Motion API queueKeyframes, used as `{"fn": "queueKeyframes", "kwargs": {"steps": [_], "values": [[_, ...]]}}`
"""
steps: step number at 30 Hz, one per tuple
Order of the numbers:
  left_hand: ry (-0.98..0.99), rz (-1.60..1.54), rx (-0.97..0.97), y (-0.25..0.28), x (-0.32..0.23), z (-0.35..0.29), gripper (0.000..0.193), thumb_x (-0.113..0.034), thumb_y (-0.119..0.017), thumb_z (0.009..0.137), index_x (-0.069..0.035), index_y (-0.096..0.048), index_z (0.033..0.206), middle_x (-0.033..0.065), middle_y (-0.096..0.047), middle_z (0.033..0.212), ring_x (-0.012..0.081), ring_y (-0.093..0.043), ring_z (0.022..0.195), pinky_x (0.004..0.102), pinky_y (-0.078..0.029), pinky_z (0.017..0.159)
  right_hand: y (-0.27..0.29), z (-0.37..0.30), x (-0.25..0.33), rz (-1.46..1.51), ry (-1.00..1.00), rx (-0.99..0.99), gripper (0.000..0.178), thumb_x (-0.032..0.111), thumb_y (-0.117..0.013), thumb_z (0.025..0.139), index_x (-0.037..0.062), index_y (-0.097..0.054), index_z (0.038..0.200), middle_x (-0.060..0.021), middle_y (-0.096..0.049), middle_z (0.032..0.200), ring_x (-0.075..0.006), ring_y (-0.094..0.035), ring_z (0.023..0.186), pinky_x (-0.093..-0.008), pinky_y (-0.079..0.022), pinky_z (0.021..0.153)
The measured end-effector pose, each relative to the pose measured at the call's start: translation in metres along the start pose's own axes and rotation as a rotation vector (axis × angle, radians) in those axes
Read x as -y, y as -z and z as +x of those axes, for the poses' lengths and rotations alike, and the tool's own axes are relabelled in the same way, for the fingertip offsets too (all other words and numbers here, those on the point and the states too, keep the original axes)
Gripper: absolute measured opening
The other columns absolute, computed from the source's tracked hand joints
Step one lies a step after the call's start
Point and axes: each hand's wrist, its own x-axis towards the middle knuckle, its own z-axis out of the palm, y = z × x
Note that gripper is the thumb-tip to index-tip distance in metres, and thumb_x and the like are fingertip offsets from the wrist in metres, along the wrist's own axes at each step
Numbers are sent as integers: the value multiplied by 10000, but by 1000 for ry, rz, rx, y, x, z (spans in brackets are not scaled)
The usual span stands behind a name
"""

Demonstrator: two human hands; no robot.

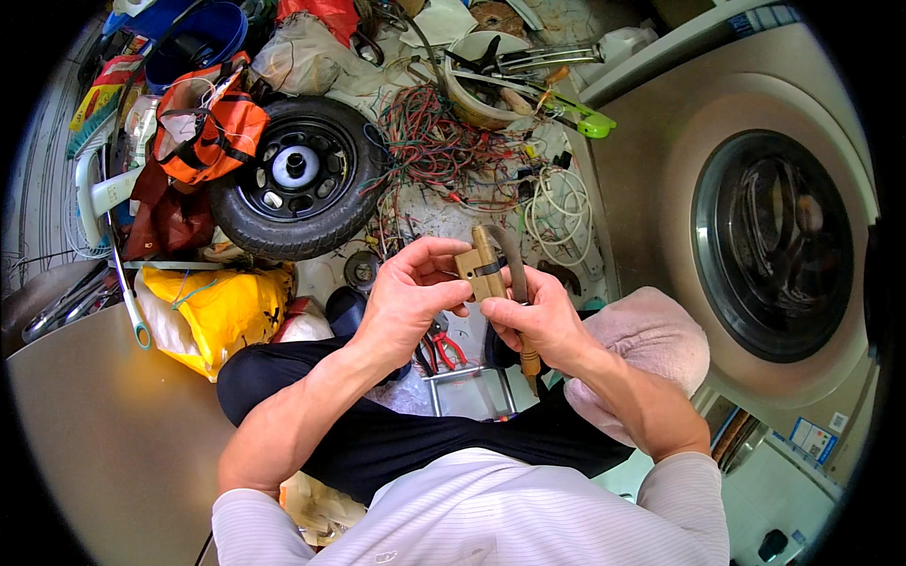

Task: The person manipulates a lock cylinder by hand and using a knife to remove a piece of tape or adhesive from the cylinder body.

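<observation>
Left hand [408,291] and right hand [540,316] are narrowed on the brass lock [484,274], which is held between their fingertips; beside it, a curved hose [515,259] is partly hidden by the right hand.

The lock cylinder [488,274] is brass-coloured metal, smooth with a dull sheen; the curved tube [515,261] beside it looks matt, its material hard to tell. Left, the tyre [255,226] is matt, ribbed black rubber around a glossy black wheel rim [253,179], and the yellow bag [231,307] is shiny, creased plastic. The far wires [434,132] are plastic-coated. Right, a satin-smooth washing machine [651,189] carries glossy dark door glass [774,245]. Near, the pink cloth [651,349] is soft and matt, the shirt [481,509] finely ribbed fabric.
</observation>
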Motion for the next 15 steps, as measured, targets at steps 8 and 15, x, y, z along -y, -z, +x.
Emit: {"fn": "queueKeyframes", "kwargs": {"steps": [8, 15], "values": [[34, -17, -26, 1, 0, -1, 442, 51, -711, 831, -26, -619, 1256, 90, -685, 1049, 132, -661, 803, 259, -563, 656, 0, -1, 1, -5, -13, -2, 191, 129, -691, 885, 24, -578, 998, 1, -534, 645, -82, -480, 503, -247, -352, 453], [-35, 14, -53, 2, 4, -1, 432, 48, -735, 807, -10, -625, 1220, 91, -694, 1060, 126, -664, 829, 257, -556, 680, 0, 2, -6, -6, 27, 2, 186, 103, -702, 886, 31, -585, 1012, 2, -544, 658, -83, -485, 516, -250, -371, 463]]}}
